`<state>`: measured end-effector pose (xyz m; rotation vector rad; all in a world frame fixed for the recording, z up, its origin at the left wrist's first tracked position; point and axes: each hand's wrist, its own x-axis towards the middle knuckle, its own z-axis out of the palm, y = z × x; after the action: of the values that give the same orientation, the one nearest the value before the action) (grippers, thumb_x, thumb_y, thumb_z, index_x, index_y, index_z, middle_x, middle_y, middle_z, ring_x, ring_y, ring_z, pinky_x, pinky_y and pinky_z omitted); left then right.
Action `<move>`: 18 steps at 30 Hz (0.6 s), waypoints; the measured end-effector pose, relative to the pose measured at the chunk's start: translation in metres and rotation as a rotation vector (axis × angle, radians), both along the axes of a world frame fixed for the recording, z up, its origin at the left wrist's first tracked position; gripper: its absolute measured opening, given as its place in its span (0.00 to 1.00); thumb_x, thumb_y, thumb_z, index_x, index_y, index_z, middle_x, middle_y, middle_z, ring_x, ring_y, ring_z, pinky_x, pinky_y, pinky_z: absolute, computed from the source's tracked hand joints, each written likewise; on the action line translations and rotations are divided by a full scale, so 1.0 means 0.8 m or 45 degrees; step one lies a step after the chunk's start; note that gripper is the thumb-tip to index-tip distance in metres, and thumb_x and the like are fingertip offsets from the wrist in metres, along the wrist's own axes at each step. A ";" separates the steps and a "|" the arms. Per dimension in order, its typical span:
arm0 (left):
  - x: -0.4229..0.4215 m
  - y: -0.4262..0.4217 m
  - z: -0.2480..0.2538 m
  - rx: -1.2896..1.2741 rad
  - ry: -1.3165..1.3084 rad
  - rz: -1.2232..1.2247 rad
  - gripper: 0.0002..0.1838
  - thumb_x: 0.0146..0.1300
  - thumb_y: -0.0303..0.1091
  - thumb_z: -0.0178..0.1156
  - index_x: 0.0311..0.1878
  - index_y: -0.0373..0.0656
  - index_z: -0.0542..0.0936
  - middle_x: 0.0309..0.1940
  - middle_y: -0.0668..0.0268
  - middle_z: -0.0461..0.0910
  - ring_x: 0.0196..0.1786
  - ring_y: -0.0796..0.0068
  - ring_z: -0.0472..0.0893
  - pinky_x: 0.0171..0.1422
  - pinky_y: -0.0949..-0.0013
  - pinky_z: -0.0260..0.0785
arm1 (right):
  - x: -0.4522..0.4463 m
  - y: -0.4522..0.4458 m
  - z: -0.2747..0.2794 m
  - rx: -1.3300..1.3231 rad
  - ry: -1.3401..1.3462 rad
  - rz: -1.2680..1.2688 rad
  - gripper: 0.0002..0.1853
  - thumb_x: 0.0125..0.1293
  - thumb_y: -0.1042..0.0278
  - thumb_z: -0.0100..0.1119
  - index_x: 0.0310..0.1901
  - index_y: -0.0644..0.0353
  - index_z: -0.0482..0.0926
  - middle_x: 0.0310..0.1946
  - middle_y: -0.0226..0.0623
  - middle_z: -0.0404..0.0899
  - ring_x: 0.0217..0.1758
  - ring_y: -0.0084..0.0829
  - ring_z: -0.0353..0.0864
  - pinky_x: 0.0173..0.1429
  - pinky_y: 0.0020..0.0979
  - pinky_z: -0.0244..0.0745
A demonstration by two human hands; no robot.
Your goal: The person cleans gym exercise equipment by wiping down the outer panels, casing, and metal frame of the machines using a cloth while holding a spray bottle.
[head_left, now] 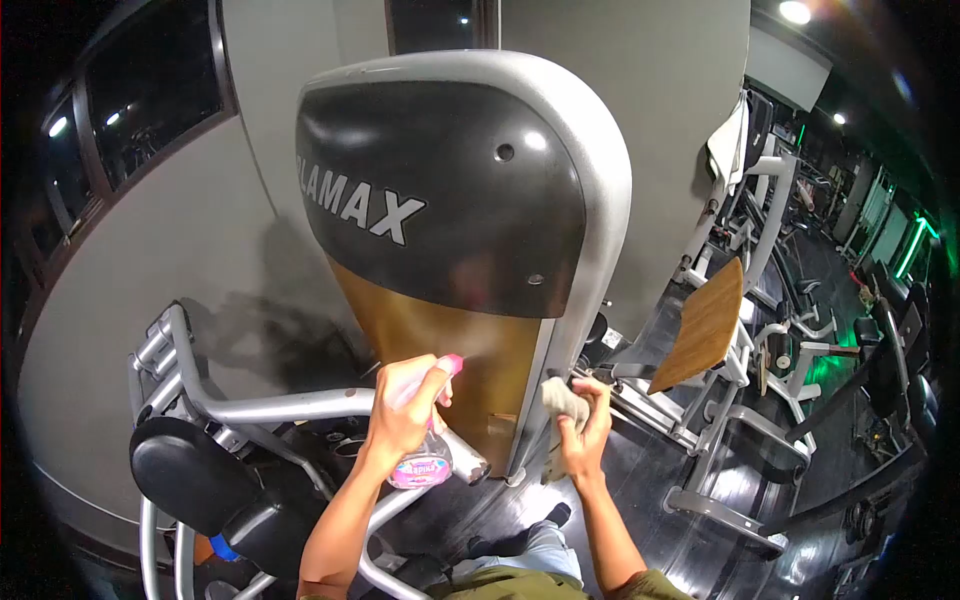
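My left hand [408,395] is wrapped round the neck of a clear spray bottle [420,468] with a pink nozzle and a pink label. The nozzle points at the amber lower panel [450,340] of a tall gym machine. Above that panel is a dark grey cover [440,200] with white lettering that ends in "LAMAX". My right hand [588,425] grips a greyish cloth [562,400], part of which hangs below the fingers. The cloth is beside the machine's silver edge [600,220]; whether it touches the edge I cannot tell.
A silver tubular frame [290,405] with a black pad [180,475] stands at the left. To the right are a wooden board [705,325] and more gym machines [750,440] on the dark floor. A white towel [728,145] hangs farther back.
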<state>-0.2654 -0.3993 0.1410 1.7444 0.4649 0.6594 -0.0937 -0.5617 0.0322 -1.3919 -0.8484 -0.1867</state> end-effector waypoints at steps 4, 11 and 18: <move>-0.016 -0.004 -0.010 -0.075 -0.093 0.048 0.20 0.70 0.42 0.47 0.32 0.32 0.76 0.22 0.59 0.76 0.14 0.72 0.76 0.19 0.71 0.72 | -0.020 0.006 -0.004 -0.039 -0.103 -0.106 0.20 0.45 0.78 0.64 0.44 0.63 0.76 0.38 0.42 0.77 0.42 0.37 0.80 0.52 0.32 0.75; -0.043 -0.002 -0.070 -0.407 -0.273 0.103 0.24 0.70 0.48 0.47 0.34 0.32 0.76 0.24 0.54 0.78 0.13 0.67 0.76 0.21 0.66 0.76 | -0.018 0.072 0.062 0.035 -0.495 -0.219 0.19 0.47 0.78 0.71 0.45 0.56 0.83 0.44 0.39 0.82 0.47 0.38 0.83 0.51 0.33 0.78; -0.060 -0.002 -0.115 -0.637 -0.560 0.091 0.23 0.71 0.44 0.46 0.37 0.29 0.75 0.26 0.53 0.78 0.15 0.66 0.78 0.24 0.66 0.76 | -0.035 0.088 -0.036 -0.324 -0.540 -0.125 0.21 0.47 0.73 0.72 0.46 0.48 0.84 0.43 0.31 0.82 0.45 0.34 0.82 0.47 0.33 0.79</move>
<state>-0.3130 -0.4009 0.0492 1.0783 0.3461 0.8666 -0.1214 -0.4915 0.0033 -1.6635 -1.1848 -0.4747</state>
